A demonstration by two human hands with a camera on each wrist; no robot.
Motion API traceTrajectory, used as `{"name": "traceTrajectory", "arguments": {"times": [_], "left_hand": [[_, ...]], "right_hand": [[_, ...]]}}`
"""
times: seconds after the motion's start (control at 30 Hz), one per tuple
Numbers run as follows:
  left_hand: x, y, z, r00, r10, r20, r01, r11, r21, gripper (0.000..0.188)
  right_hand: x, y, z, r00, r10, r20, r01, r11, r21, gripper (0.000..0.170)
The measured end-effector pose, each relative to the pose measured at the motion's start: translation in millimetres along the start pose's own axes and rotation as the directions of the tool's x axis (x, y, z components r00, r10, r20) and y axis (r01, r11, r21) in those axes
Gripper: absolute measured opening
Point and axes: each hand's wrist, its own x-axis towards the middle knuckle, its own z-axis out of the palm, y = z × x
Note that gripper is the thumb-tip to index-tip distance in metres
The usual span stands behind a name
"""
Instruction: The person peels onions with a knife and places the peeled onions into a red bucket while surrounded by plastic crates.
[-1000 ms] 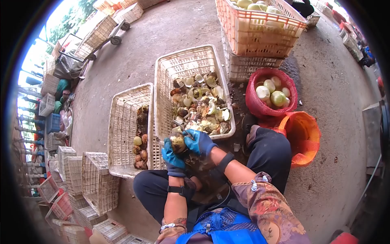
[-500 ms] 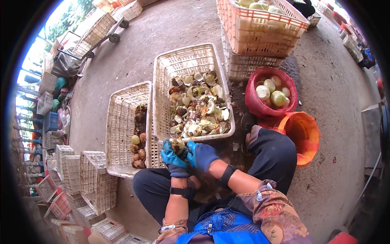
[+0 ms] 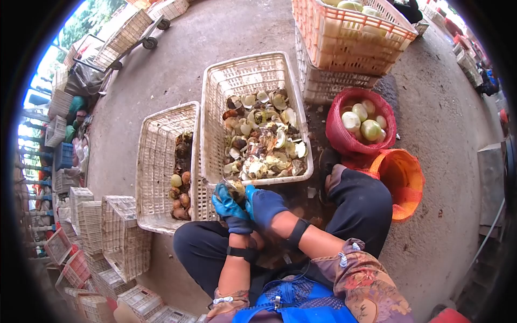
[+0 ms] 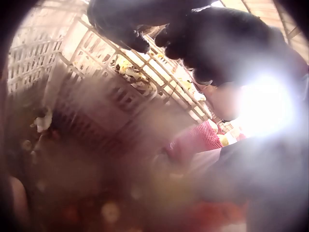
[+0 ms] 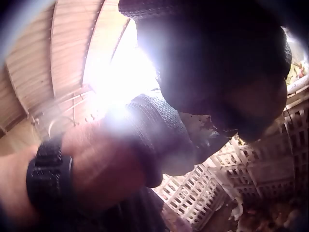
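A dirty, brown-stained onion (image 3: 235, 187) is gripped in my gloved left hand (image 3: 229, 203), close to the near rim of the larger crate. My right hand (image 3: 265, 207), in a blue glove too, is curled right beside the onion, its fingertips mostly hidden behind the glove's back. The knife it held a second ago is hidden now. Onion peelings and cut layers (image 3: 269, 140) fill the floor of the larger white crate (image 3: 212, 124). In the smaller crate (image 3: 153, 161) at left lie several unpeeled onions (image 3: 181, 199). Both wrist views are dark and glare-washed.
A red mesh bag (image 3: 336, 134) of peeled onions (image 3: 370, 129) stands right of the crates, beside an orange bag (image 3: 417, 188) with its mouth open. Behind are stacked crates (image 3: 350, 43). More crates (image 3: 126, 237) stand at left, and a cart (image 3: 134, 51) farther back.
Both hands have drawn slightly down and turned, with the onion tipped toward the crate rim. The metal blade seen over the onion a second ago has dropped out of sight.
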Motion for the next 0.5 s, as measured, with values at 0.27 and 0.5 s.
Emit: {"name": "traceTrajectory", "arguments": {"times": [0.27, 0.5], "left_hand": [[3, -10, -10, 0.999, 0.022, 0.04, -0.024, 0.999, 0.047, 0.034], [0, 4, -15, 0.992, -0.01, 0.127, 0.007, 1.0, 0.026, 0.043]], "right_hand": [[26, -12, 7, 0.988, 0.151, 0.023, -0.144, 0.974, -0.175, 0.023], [47, -2, -1, 0.979, 0.135, 0.154, -0.129, 0.99, -0.053, 0.028]]}}
